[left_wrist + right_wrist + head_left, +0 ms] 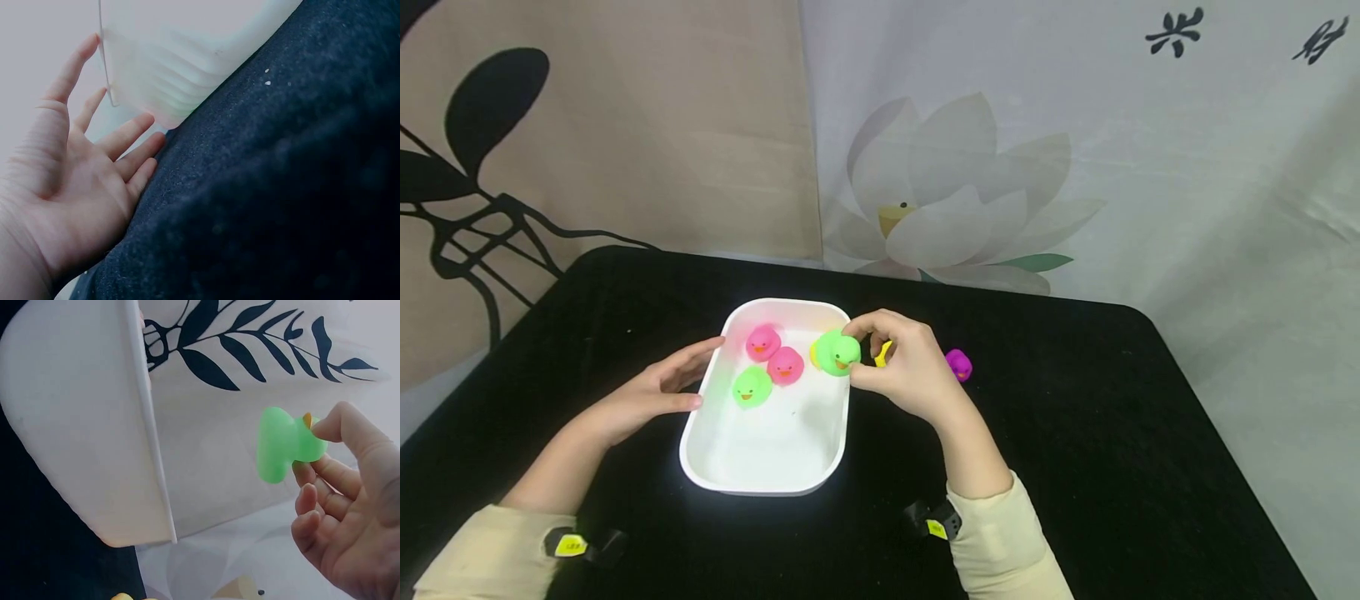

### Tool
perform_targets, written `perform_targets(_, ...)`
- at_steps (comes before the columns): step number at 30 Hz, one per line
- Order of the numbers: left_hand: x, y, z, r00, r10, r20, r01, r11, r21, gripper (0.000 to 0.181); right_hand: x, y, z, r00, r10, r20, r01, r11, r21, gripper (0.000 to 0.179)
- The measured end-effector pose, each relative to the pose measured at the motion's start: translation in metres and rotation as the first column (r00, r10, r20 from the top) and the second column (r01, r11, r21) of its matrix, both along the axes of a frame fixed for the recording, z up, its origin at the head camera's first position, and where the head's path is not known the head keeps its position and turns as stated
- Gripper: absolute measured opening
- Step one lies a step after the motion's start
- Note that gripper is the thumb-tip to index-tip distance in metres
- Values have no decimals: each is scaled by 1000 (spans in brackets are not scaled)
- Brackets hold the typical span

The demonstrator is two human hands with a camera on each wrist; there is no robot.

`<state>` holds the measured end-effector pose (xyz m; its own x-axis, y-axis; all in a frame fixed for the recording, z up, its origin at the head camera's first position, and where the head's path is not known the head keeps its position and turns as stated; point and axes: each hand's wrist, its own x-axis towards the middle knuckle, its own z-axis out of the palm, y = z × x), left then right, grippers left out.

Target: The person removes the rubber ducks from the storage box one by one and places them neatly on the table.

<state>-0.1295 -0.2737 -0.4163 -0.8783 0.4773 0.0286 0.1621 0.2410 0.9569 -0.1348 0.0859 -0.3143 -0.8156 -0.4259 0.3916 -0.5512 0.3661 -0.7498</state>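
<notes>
My right hand pinches a green toy duck between thumb and fingertips, above the right rim of a white tray. The right wrist view shows the same green duck held up higher than the tray wall. My left hand touches the tray's left side with its fingers spread; in the left wrist view the hand is fairly straight-fingered. Inside the tray are two pink ducks, a green duck and a yellow thing partly hidden behind the held duck.
A yellow duck lies on the black cloth, mostly hidden behind my right hand. Beyond it sits a purple duck. The black-covered table ends at the back against a printed curtain.
</notes>
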Motion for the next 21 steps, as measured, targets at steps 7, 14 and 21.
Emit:
perform_targets(7, 0, 0, 0, 1000, 0, 2, 0, 1000, 0, 72, -4, 16, 4, 999, -27, 17, 27, 999, -17, 29)
perform_targets(14, 0, -1, -2, 1000, -1, 9, 1, 1000, 1, 73, -9, 36, 7, 997, -75, 15, 75, 997, 6, 31)
perform_targets(21, 0, -1, -2, 1000, -4, 7, 4, 1000, 3, 74, -12, 54, 9, 991, -132, 23, 132, 991, 30, 31)
